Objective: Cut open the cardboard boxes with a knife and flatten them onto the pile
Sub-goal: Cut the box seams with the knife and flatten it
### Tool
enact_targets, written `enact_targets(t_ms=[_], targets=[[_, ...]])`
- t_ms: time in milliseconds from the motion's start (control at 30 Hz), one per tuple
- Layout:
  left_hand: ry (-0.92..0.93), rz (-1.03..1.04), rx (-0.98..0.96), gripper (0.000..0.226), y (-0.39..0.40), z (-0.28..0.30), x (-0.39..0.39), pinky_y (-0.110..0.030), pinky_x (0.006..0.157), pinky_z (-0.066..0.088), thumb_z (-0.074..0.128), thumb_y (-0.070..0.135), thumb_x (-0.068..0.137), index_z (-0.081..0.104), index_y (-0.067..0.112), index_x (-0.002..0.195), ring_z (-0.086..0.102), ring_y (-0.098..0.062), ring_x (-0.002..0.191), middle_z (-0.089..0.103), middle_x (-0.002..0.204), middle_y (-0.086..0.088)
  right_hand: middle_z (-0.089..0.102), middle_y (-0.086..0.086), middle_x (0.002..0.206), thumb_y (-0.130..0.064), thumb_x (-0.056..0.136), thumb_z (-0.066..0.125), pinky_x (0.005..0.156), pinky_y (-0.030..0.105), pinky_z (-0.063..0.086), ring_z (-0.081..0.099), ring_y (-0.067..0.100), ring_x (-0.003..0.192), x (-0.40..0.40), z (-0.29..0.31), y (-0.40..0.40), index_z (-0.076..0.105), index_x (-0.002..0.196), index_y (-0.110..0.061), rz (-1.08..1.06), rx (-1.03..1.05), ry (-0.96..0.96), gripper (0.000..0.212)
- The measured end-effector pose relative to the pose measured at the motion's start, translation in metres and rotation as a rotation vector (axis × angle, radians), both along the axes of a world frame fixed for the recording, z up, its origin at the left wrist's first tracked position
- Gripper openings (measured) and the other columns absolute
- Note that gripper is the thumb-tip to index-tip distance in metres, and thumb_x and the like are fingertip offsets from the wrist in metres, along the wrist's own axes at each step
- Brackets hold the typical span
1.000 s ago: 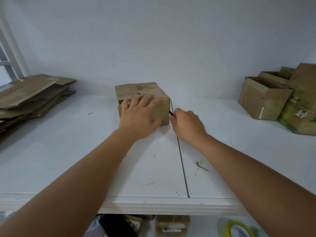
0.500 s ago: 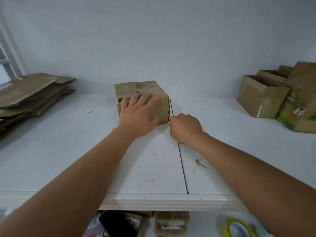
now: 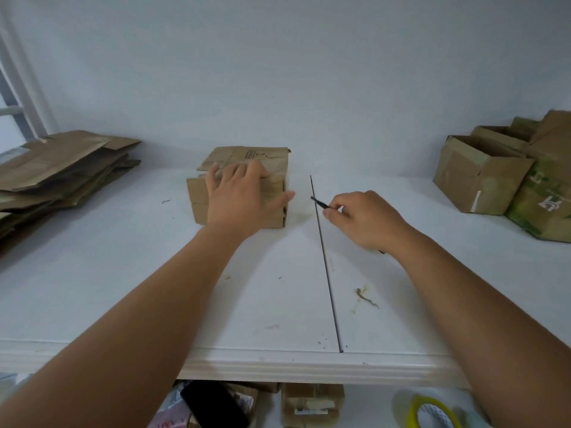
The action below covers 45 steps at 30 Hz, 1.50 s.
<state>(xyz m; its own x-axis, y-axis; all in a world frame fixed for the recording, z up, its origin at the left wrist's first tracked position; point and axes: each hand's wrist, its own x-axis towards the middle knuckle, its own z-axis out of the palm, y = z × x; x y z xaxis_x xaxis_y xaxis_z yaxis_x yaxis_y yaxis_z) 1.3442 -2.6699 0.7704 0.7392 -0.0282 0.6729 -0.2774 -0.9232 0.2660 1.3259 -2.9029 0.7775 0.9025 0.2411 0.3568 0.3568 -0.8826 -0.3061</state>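
A small brown cardboard box (image 3: 275, 168) stands on the white table (image 3: 92, 288), near the back wall. My left hand (image 3: 239, 200) lies on its near side and top with the fingers spread and the thumb out to the right. My right hand (image 3: 363, 219) is to the right of the box, apart from it, and grips a thin dark knife (image 3: 319, 202) whose tip points left towards the box. A pile of flattened cardboard (image 3: 58, 168) lies at the far left of the table.
Several unflattened boxes (image 3: 482, 177) stand at the back right, one with green print (image 3: 547, 205). A dark seam (image 3: 324, 261) runs down the tabletop between my hands. Below the front edge are a yellow tape roll (image 3: 432, 410), a black object (image 3: 213, 403) and more cardboard.
The box has turned and slid left under my left hand. My right hand has pulled the knife away from the box's right edge, out to the right.
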Motion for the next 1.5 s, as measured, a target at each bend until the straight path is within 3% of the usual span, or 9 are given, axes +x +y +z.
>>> enact_targets(t_ms=[167, 333, 433, 533, 867, 1133, 1267, 1367, 1500], targets=[[0.001, -0.076, -0.074, 0.043, 0.002, 0.002, 0.001, -0.029, 0.114, 0.008, 0.060, 0.055, 0.087, 0.052, 0.018, 0.107, 0.053, -0.015, 0.114, 0.061, 0.108, 0.009, 0.051, -0.004, 0.056, -0.042, 0.100, 0.047, 0.052, 0.027, 0.032, 0.048, 0.010, 0.056, 0.003, -0.002, 0.000, 0.065, 0.101, -0.029, 0.049, 0.104, -0.044, 0.022], [0.041, -0.255, -0.208, 0.046, 0.008, 0.005, -0.004, -0.020, 0.115, 0.007, 0.042, 0.044, 0.080, 0.060, 0.026, 0.119, 0.042, 0.001, 0.117, 0.056, 0.117, 0.020, 0.048, -0.010, 0.069, -0.039, 0.104, 0.035, 0.083, 0.036, 0.025, 0.046, 0.017, 0.085, 0.003, -0.002, 0.001, 0.060, 0.114, -0.037, 0.060, 0.001, -0.105, 0.027], [0.131, -0.377, -0.346, 0.037, 0.014, 0.005, -0.003, -0.036, 0.117, 0.027, 0.050, 0.033, 0.086, 0.066, 0.029, 0.119, 0.047, -0.008, 0.124, 0.058, 0.122, 0.017, 0.049, -0.011, 0.079, -0.038, 0.105, 0.034, 0.087, 0.038, 0.024, 0.048, 0.012, 0.089, 0.000, -0.003, 0.003, 0.059, 0.112, -0.041, 0.086, -0.012, -0.103, 0.027], [0.252, -0.517, -0.521, 0.033, 0.018, 0.005, -0.003, -0.026, 0.108, 0.035, 0.055, 0.028, 0.082, 0.068, 0.037, 0.111, 0.046, 0.003, 0.124, 0.058, 0.127, 0.019, 0.050, -0.011, 0.091, -0.040, 0.104, 0.034, 0.094, 0.038, 0.022, 0.045, 0.006, 0.091, -0.002, -0.005, 0.008, 0.058, 0.112, -0.043, 0.093, -0.049, -0.137, 0.025], [0.243, -0.574, -0.561, 0.015, 0.018, 0.000, 0.003, -0.004, 0.091, 0.030, 0.055, 0.040, 0.095, 0.069, 0.040, 0.100, 0.043, 0.028, 0.108, 0.063, 0.112, 0.033, 0.046, -0.010, 0.088, -0.043, 0.102, 0.041, 0.081, 0.035, 0.018, 0.049, 0.016, 0.083, -0.007, -0.012, 0.035, 0.058, 0.101, -0.025, 0.097, -0.229, -0.349, 0.025], [0.213, -0.509, -0.471, 0.021, 0.014, 0.003, 0.000, -0.026, 0.107, 0.036, 0.053, 0.036, 0.099, 0.068, 0.032, 0.113, 0.048, 0.000, 0.125, 0.058, 0.101, 0.043, 0.046, -0.009, 0.089, -0.044, 0.101, 0.044, 0.078, 0.033, 0.016, 0.049, 0.016, 0.082, -0.008, -0.013, 0.037, 0.060, 0.099, -0.023, 0.083, -0.238, -0.396, 0.027], [0.112, -0.583, -0.338, 0.029, 0.012, 0.007, -0.003, -0.011, 0.112, 0.019, 0.043, 0.019, 0.104, 0.070, 0.020, 0.114, 0.045, 0.020, 0.111, 0.065, 0.107, 0.024, 0.048, -0.009, 0.091, -0.044, 0.101, 0.043, 0.082, 0.033, 0.017, 0.048, 0.015, 0.082, -0.006, -0.009, 0.030, 0.060, 0.099, -0.024, 0.058, -0.186, -0.371, 0.027], [0.079, -0.390, -0.276, 0.036, 0.019, 0.009, -0.001, -0.041, 0.115, 0.029, 0.039, 0.013, 0.095, 0.069, 0.022, 0.114, 0.053, -0.010, 0.118, 0.065, 0.114, 0.011, 0.051, -0.010, 0.094, -0.043, 0.101, 0.042, 0.088, 0.036, 0.023, 0.050, 0.013, 0.083, -0.005, -0.006, 0.019, 0.059, 0.098, -0.027, 0.008, -0.071, -0.339, 0.024], [0.013, -0.082, -0.183, 0.059, 0.025, 0.009, -0.001, -0.032, 0.099, 0.023, 0.038, -0.008, 0.075, 0.066, 0.029, 0.111, 0.048, -0.023, 0.120, 0.064, 0.110, 0.010, 0.056, -0.006, 0.095, -0.039, 0.103, 0.041, 0.090, 0.038, 0.031, 0.057, 0.016, 0.085, -0.005, -0.003, 0.009, 0.058, 0.100, -0.024, -0.018, 0.057, -0.299, 0.023]])
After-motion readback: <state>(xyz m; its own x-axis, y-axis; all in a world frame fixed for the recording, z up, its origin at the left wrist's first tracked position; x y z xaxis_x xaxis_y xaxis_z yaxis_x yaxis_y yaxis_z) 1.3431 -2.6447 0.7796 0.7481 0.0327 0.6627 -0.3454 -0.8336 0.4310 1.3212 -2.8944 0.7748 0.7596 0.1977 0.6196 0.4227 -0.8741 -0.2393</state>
